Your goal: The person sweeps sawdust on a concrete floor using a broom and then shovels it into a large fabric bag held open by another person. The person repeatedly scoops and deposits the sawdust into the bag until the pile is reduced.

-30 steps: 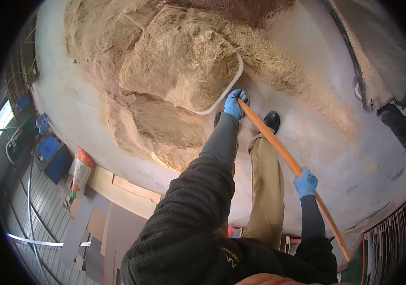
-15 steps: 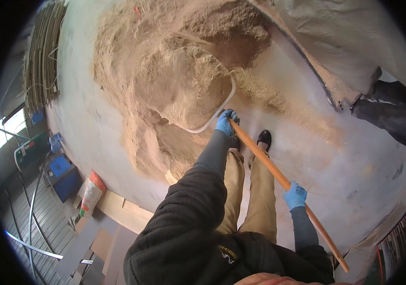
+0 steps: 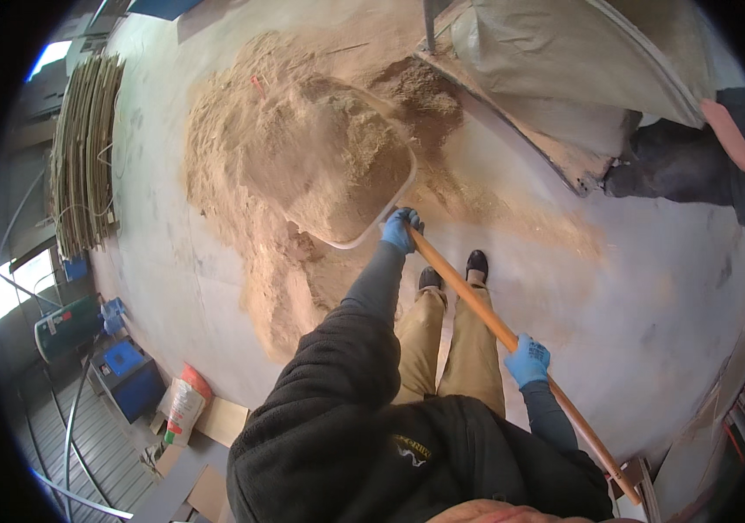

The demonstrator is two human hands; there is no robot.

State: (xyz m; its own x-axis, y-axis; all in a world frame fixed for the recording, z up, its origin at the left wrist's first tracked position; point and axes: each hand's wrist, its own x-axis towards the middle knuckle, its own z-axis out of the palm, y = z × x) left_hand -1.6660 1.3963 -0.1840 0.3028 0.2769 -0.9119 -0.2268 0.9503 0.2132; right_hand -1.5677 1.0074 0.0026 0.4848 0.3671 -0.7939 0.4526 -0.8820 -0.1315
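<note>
My left hand [image 3: 399, 229], in a blue glove, is closed round the shovel's orange wooden handle [image 3: 468, 292] just behind its blade. Farther back, my right hand [image 3: 528, 360], gloved alike, grips the same handle, whose end slopes down to the lower right. The shovel's wide blade shows mostly as a pale rim [image 3: 383, 218]; sawdust heaped on it hides the rest. Behind and around the blade spreads a large pile of sawdust [image 3: 233, 166].
A big beige sack [image 3: 555, 52] with a board-like lower edge stands at the upper right, beside a person in dark clothing [image 3: 673, 161]. Stacked wooden strips [image 3: 85, 157], a blue-and-grey box [image 3: 128, 375] and a white-and-red bag [image 3: 188, 405] lie to the left. Loose sawdust trails across the floor.
The view has shifted, showing more of the sack and floor at the top. The loaded shovel sits slightly left in the picture, both hands still on its handle.
</note>
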